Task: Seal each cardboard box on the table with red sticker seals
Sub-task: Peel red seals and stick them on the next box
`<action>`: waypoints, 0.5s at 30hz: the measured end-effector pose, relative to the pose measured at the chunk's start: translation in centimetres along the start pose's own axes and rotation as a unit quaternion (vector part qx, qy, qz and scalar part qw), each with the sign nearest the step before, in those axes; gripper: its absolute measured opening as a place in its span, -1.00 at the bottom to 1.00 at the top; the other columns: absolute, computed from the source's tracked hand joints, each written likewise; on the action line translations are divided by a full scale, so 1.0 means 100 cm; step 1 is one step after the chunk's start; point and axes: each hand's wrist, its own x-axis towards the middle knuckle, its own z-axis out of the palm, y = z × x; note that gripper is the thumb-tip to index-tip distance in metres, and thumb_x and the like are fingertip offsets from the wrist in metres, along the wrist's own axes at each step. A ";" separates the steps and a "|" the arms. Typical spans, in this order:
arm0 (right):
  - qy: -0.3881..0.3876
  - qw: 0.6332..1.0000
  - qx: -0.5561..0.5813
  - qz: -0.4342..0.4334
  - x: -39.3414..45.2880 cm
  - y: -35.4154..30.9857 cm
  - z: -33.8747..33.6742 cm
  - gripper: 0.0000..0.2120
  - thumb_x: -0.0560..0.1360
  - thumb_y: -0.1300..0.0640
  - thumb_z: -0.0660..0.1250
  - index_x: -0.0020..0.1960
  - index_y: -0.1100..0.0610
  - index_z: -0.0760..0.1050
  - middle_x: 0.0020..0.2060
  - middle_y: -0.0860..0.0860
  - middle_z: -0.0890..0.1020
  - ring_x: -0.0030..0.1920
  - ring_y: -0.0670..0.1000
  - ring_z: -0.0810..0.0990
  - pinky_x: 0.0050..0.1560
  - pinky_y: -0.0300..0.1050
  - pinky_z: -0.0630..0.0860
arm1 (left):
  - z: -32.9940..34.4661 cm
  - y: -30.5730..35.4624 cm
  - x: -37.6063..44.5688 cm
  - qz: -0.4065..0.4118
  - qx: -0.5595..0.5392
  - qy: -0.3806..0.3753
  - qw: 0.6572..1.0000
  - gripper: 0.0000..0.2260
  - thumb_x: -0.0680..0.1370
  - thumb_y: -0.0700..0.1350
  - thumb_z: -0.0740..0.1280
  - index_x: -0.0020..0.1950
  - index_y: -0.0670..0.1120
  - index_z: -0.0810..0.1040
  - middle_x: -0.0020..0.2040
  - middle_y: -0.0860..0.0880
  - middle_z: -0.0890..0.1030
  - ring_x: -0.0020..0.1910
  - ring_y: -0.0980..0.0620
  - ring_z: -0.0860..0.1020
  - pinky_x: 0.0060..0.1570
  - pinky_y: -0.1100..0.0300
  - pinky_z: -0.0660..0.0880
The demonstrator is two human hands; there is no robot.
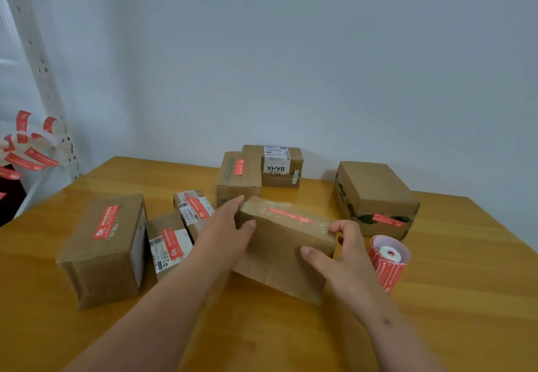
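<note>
Both hands' fingers [246,226] clamp the tilted cardboard box [286,251] (red seal [289,215] on top) between them.

wooden table [465,299] | grey wall [320,51] behind | perforated metal upright [35,51] — far left
</note>
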 end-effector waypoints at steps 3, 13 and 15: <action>0.020 1.000 -0.020 -0.009 0.003 0.002 0.000 -0.52 0.39 -0.05 0.49 0.14 -0.08 0.26 0.16 -0.10 0.29 0.12 -0.08 0.37 -0.06 -0.20 0.42 | -0.002 -0.002 0.004 -0.006 -0.029 -0.008 1.000 -0.49 0.59 0.01 0.29 0.53 0.08 0.24 0.47 0.05 0.36 0.43 -0.01 0.31 0.36 0.02 0.31; -0.036 0.999 0.007 -0.006 0.003 0.012 -0.002 -0.26 0.27 -0.13 0.56 0.28 -0.17 0.18 0.22 -0.16 0.27 0.23 -0.10 0.35 0.21 -0.02 0.49 | -0.002 -0.007 0.000 -0.136 -0.330 -0.075 0.931 -0.62 0.62 -0.09 0.24 0.44 0.11 0.39 0.32 0.06 0.35 0.32 -0.03 0.31 0.30 0.01 0.28; -0.093 0.996 0.012 0.011 0.002 0.013 -0.009 -0.06 0.23 -0.17 0.57 0.42 -0.23 0.06 0.25 -0.17 0.27 0.28 -0.08 0.30 0.27 -0.04 0.39 | -0.002 -0.008 0.000 -0.139 -0.324 -0.078 0.933 -0.61 0.62 -0.09 0.25 0.45 0.12 0.38 0.42 0.04 0.33 0.41 -0.08 0.28 0.38 -0.06 0.24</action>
